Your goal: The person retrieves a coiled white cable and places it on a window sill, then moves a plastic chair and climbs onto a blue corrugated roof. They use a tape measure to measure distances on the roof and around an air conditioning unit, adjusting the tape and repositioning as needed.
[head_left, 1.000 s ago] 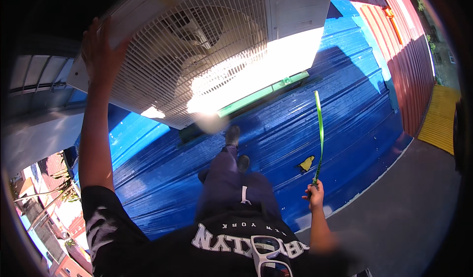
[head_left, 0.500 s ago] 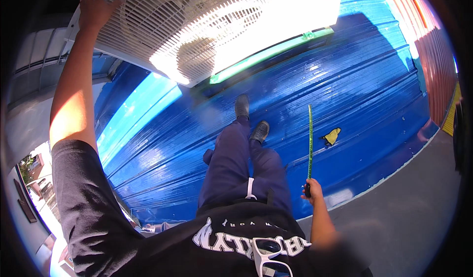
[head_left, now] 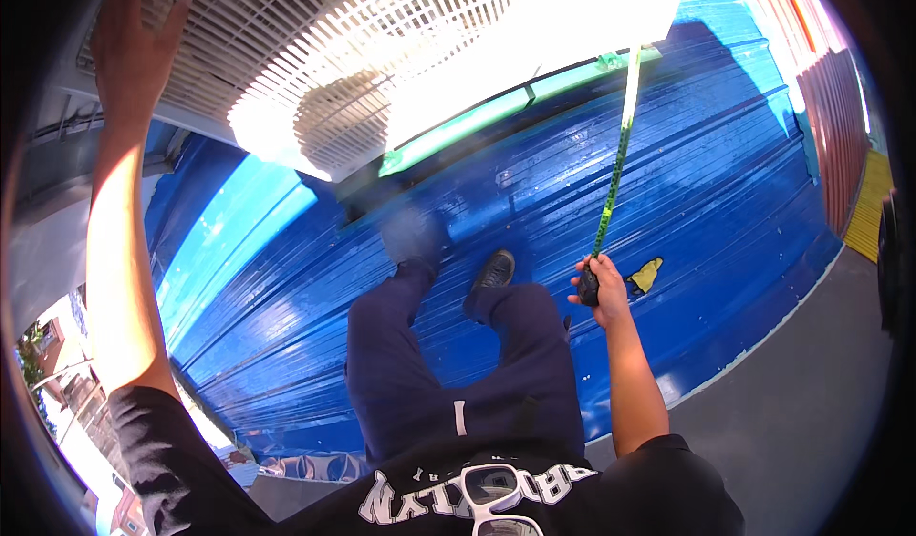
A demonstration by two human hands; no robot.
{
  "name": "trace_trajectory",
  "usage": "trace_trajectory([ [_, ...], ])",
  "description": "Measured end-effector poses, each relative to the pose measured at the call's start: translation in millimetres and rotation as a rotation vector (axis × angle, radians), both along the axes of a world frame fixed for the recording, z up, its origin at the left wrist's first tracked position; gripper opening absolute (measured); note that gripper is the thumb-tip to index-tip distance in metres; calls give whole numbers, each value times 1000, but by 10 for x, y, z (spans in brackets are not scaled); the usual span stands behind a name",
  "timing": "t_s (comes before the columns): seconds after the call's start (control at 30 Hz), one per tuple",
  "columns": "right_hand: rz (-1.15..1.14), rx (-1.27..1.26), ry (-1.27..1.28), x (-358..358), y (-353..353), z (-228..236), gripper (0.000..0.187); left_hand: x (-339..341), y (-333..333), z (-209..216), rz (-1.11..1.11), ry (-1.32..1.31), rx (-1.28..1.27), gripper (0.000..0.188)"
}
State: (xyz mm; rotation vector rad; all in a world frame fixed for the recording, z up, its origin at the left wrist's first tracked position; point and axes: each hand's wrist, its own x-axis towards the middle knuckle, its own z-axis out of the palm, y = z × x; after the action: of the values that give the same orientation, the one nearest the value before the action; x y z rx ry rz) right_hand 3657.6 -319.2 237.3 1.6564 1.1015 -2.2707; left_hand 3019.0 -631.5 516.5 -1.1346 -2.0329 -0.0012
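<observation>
A large white outdoor air-conditioner unit (head_left: 215, 88) with a slatted grille fills the upper part of the view. My left hand (head_left: 135, 54), its fingers spread, lies against the unit's left end. In my right hand (head_left: 609, 293) is the dark case of a tape measure (head_left: 589, 286). Its green-yellow blade (head_left: 615, 178) runs up from the case to the unit's lower right corner, where glare washes it out; I cannot tell whether the tip touches. Below the unit lies a light green rail (head_left: 468, 126).
I stand on ribbed blue sheet metal (head_left: 277, 336). Close to my right hand lies a yellow-and-black glove-like item (head_left: 647, 276). A reddish corrugated panel (head_left: 825, 145) and a yellow strip (head_left: 872, 197) border the right side. Sunglasses (head_left: 477, 512) hang from my shirt.
My right hand has moved up and forward with the tape measure, bringing the blade to the unit. The unit appears nearer, and my left foot has moved and is blurred.
</observation>
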Motion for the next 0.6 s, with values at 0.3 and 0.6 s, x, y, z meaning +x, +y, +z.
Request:
trace_trajectory([
  [0.3, -118, -213, 561, -2469, -359, -776, 17, 1304, -259, -2533, 187, -327, 17, 82],
  [0.6, -246, -331, 873, -2995, -1122, -1517, 22, 2153, -128, -3331, 61, -968, 243, 63],
])
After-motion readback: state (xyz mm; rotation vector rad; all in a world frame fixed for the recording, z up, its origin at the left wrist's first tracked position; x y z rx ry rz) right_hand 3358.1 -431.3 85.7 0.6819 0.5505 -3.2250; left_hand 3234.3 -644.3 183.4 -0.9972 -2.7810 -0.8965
